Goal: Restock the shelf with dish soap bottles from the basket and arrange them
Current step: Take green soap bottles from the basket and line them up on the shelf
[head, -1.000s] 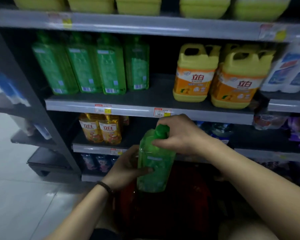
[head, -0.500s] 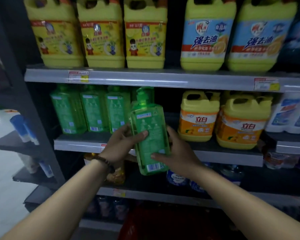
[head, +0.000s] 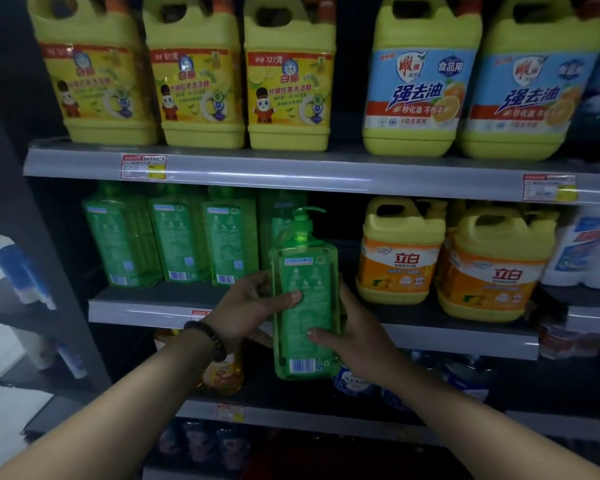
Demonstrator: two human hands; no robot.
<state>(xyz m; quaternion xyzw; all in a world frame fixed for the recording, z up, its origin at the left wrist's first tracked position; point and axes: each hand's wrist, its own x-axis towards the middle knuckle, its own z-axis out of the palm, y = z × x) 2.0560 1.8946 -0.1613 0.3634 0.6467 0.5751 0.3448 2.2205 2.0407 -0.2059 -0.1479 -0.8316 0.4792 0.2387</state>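
Upright, green pump bottle [head: 303,306], left hand [head: 246,306] fingers wrapped round it, right hand [head: 354,336] clasping opposite side

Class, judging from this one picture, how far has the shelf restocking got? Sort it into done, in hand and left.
Done: a row of green bottles already stands on the middle shelf. In hand: the left hand and right hand hold one green pump bottle upright in front of the shelf edge, not yet set down. Left: placing it in the gap beside the yellow jugs; the basket's contents cannot be seen.
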